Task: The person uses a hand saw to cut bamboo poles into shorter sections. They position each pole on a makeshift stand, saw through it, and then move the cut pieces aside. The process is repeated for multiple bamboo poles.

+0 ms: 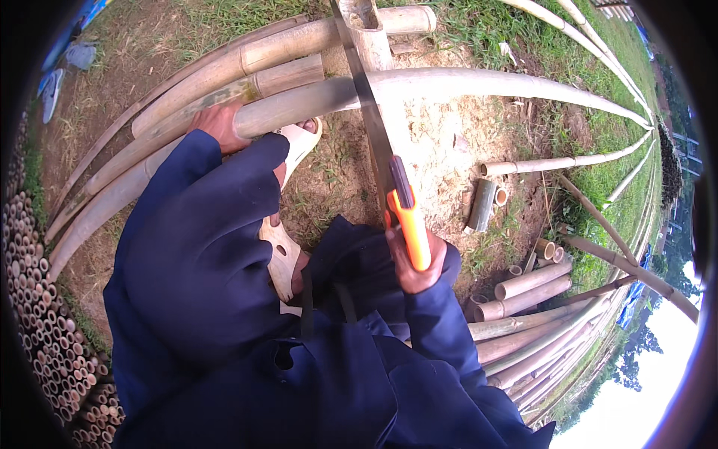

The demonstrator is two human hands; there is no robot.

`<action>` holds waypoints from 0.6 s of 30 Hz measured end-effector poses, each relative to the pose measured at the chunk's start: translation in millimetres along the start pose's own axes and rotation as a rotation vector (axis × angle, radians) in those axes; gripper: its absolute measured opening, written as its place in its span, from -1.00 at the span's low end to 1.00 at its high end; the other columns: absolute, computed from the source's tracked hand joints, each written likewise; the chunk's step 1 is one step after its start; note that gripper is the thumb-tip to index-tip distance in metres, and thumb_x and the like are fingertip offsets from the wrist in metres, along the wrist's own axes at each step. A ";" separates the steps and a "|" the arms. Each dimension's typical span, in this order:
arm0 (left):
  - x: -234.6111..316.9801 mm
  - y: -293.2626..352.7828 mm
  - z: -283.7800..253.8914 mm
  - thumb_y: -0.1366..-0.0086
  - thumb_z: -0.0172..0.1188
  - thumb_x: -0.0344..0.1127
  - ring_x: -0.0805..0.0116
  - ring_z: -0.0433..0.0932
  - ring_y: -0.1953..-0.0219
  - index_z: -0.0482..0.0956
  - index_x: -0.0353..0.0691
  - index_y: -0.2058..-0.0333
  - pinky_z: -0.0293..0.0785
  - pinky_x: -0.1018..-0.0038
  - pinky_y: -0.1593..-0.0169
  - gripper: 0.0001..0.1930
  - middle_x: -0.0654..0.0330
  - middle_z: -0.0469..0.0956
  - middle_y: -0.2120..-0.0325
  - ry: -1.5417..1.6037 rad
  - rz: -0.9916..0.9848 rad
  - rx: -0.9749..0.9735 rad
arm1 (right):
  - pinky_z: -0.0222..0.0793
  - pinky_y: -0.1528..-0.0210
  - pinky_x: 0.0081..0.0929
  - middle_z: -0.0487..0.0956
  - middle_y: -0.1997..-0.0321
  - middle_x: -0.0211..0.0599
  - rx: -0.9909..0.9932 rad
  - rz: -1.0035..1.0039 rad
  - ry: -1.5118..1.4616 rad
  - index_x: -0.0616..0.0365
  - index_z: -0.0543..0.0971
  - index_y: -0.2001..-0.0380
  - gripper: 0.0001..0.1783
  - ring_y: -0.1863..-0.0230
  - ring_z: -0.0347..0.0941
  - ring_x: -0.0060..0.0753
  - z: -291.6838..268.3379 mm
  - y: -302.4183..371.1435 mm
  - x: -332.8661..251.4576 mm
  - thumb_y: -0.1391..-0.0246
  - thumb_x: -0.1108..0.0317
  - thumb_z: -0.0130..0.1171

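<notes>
My right hand is wrapped round the orange handle of a hand saw. Its long blade runs away from me and crosses a pale bamboo pole lying from left to right. How deep the teeth sit in the pole cannot be seen. On the left, my left hand grips the same bamboo pole, its fingers partly hidden by the sleeve and the pole. Under and beyond it lie other bamboo pieces, and a notched upright-pointing bamboo piece shows just past the blade.
My feet in light clogs stand close to the pole. Short bamboo offcuts lie on the sawdust-strewn ground at right, near a pile of poles. A large stack of cut bamboo stands at far left. Long poles stretch over grass.
</notes>
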State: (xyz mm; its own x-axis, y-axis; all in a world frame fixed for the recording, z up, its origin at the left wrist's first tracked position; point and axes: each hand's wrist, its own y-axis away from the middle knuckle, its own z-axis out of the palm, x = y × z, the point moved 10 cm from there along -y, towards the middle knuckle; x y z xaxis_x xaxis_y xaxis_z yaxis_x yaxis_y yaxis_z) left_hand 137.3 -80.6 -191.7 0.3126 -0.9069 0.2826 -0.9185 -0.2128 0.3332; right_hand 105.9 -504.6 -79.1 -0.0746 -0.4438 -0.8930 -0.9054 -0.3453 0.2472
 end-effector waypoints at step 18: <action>2.1 34.3 -19.5 0.13 0.52 0.11 -0.15 0.64 -0.05 0.58 -0.13 -0.16 0.50 0.03 -0.19 -0.16 -0.16 0.68 0.06 -0.050 -0.093 -0.025 | 0.57 -0.06 -0.41 0.72 0.01 0.08 -0.031 -0.114 0.134 0.37 0.58 -0.17 -0.51 -0.02 0.72 -0.15 -32.7 92.8 -7.4 -0.15 0.53 0.25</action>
State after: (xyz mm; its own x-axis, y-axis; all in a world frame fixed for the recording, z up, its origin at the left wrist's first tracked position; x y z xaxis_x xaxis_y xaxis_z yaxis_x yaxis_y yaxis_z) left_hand 111.2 -82.8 -162.1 0.3832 -0.9007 0.2048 -0.8795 -0.2881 0.3788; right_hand 36.1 -560.3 -37.3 0.0859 -0.5060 -0.8582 -0.8914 -0.4238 0.1607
